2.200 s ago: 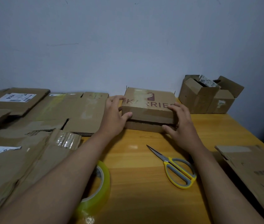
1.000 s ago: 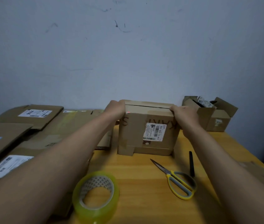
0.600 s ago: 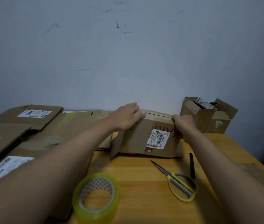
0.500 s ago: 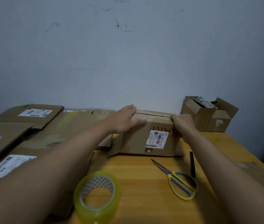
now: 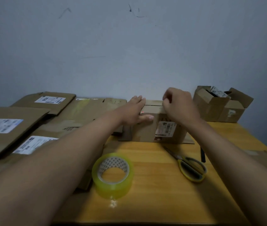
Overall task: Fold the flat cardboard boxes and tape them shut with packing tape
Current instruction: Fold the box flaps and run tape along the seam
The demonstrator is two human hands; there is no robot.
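Flattened cardboard sheets overlap along the table's left side, reaching back to the wall. On the bare wooden table in front stands a roll of clear packing tape, on its flat side, well apart from the cardboard box near the wall. The left hand lies flat on the box's top left corner, fingers straight and together, thumb on the front face. The right hand curls over the top right edge (whether it pinches a flap I cannot tell). Yellow-handled scissors and a black pen lie right of the tape. An open carton fills the far right corner.
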